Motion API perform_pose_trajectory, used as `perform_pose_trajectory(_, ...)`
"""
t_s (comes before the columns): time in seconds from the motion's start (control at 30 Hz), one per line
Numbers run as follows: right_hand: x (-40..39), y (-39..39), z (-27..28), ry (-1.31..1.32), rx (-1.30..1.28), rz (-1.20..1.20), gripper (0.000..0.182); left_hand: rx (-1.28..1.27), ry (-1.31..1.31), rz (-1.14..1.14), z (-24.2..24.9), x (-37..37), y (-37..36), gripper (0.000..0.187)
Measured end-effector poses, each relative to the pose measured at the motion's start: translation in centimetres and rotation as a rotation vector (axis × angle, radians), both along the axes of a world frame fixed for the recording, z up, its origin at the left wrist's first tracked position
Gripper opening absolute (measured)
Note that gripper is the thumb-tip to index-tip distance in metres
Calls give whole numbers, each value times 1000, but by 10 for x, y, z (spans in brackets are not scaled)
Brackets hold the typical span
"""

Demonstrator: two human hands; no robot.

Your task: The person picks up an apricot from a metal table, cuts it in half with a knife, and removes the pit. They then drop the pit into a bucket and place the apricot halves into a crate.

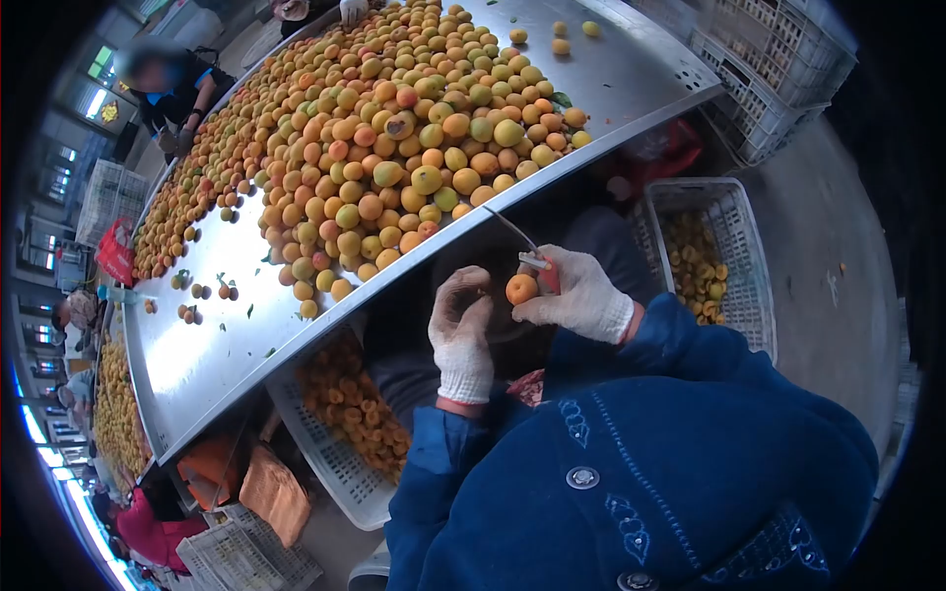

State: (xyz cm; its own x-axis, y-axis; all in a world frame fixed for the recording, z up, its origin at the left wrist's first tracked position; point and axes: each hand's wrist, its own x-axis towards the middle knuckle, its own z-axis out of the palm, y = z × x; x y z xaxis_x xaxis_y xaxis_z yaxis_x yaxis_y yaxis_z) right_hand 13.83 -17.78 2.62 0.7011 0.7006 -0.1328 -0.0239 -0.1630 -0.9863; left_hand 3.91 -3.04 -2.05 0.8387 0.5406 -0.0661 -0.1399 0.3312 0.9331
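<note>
Near the centre of the frame, my gloved right hand has its fingers pinching a fruit and gripping a slim tool just above it. My left hand sits beside the fruit, fingers loosely curled and apart. Heaped fruits cover much of the bench, upper left; a crate stands right.

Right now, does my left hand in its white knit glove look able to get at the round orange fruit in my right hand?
Probably yes: your left hand is beside the orange fruit, with only a narrow open gap between; your right hand holds it from the other side.
</note>
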Motion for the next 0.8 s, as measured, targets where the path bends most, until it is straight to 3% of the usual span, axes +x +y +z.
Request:
perform_pose_trajectory(0.03, 1, -1, 2, 95, 26, 5, 40, 1, -3, -5, -2, 0, -1, 21)
perform_pose_trajectory(0.1, 2, 0, -8, 126, 109, 13, 42, 611, 78, 4, 4, 1, 6, 17)
perform_pose_trajectory(0.13, 0, 0, 0, 198, 142, -6, 29, 627, 94, -42, -5, -1, 8, 15)
perform_pose_trajectory(0.2, 0, 2, -17, 83, 222, -6, 30, 558, -20, -11, -29, -1, 6, 20)
perform_pose_trajectory(0.23, -1, 0, 2, 323, 159, -3, 30, 681, 10, -17, -42, -1, 8, 25)
perform_pose_trajectory(0.27, 1, 0, 5, 460, 191, 15, 28, 557, 76, -38, -30, 1, 1, 30)
perform_pose_trajectory(0.37, -1, 7, 0, 550, 416, -19, 29, 826, 192, -121, -12, 2, 2, 44)
perform_pose_trajectory(0.4, 0, 8, 1, 538, 419, -13, 29, 830, 181, -112, -13, 1, -1, 44)
perform_pose_trajectory(0.47, 0, 12, 2, 563, 410, -30, 26, 321, 208, -295, -17, -2, -6, 41)
perform_pose_trajectory(0.5, -1, 14, -7, 563, 412, -28, 26, 324, 208, -293, -5, -3, -8, 41)
perform_pose_trajectory(0.57, 1, 19, -31, 379, 350, -146, 21, -120, 138, -287, 18, -6, -12, 35)
perform_pose_trajectory(0.63, 5, 11, -18, 473, 249, -152, 20, -187, 162, -205, 1, -6, -4, 24)
perform_pose_trajectory(0.7, 7, 17, -30, 386, 213, -174, 25, 118, 135, -87, -18, -2, 6, 21)
perform_pose_trajectory(0.8, 7, 15, -10, 346, 135, -31, 29, 96, 134, -115, -5, -2, 14, 25)
